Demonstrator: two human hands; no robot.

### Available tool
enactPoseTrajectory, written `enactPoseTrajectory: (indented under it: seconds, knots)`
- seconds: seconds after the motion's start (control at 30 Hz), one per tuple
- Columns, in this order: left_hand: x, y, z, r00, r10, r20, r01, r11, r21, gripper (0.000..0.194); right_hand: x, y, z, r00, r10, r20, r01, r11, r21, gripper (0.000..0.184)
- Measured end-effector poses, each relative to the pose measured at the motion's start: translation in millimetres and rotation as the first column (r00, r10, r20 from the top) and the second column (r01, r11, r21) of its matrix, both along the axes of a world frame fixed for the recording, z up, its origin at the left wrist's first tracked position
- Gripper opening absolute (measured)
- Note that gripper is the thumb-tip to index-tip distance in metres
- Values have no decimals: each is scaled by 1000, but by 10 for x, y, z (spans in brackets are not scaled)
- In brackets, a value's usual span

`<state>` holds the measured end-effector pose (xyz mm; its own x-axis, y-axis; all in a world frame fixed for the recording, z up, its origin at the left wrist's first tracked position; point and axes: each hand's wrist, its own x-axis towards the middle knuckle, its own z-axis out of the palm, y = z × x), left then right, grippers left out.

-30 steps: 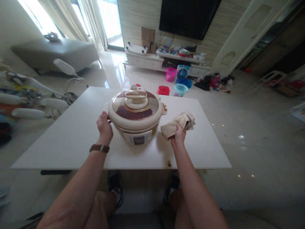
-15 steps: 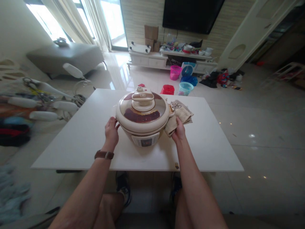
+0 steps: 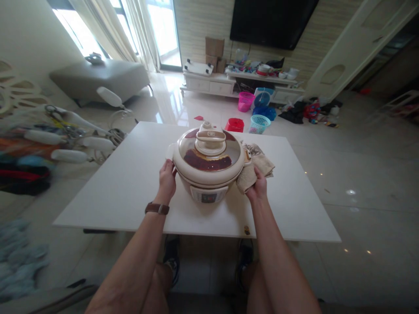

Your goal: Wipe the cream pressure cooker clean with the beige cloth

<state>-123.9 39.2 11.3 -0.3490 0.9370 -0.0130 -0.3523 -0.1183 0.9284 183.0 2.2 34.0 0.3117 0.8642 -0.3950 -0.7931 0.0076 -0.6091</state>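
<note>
A cream electric cooker (image 3: 209,165) with a maroon-patterned lid and a control panel on its front stands on a white table (image 3: 131,183). My left hand (image 3: 166,181), watch on the wrist, grips the cooker's left side handle. My right hand (image 3: 258,188) holds a beige folded cloth (image 3: 258,163) and presses it against the cooker's right side.
A drying rack with white bars and clothes (image 3: 59,144) stands left of the table. Beyond the table are red, pink and blue baskets (image 3: 248,113) on the glossy floor, a cluttered TV stand (image 3: 242,80), and a grey sofa (image 3: 98,78). My knees are below the table's near edge.
My right hand carried the cloth leftward from the table beside the cooker up against the cooker's right side. My left hand has stayed on the left handle.
</note>
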Motion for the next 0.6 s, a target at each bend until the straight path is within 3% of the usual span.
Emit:
enactPoseTrajectory:
  seconds: [0.23, 0.33, 0.4, 0.5, 0.6]
  knots:
    - [438, 61, -25, 978, -208, 24, 208, 978, -13, 46, 370, -119, 16, 991, -127, 30, 126, 991, 40, 32]
    - [539, 54, -60, 965, -257, -55, 256, 966, -27, 45, 440, -95, 0, 987, -144, 71, 141, 989, 53, 31]
    - [557, 12, -61, 961, -243, -135, 241, 970, -31, 42, 455, -77, -24, 966, -222, 131, 221, 975, 19, 27]
    - [534, -96, -5, 967, -150, -205, 132, 986, -101, 38, 483, -96, -28, 837, -474, 273, 489, 872, 16, 29]
    - [499, -214, 113, 972, -15, -233, -21, 989, -149, 31, 553, -207, 82, 699, -646, 307, 629, 759, 167, 32]
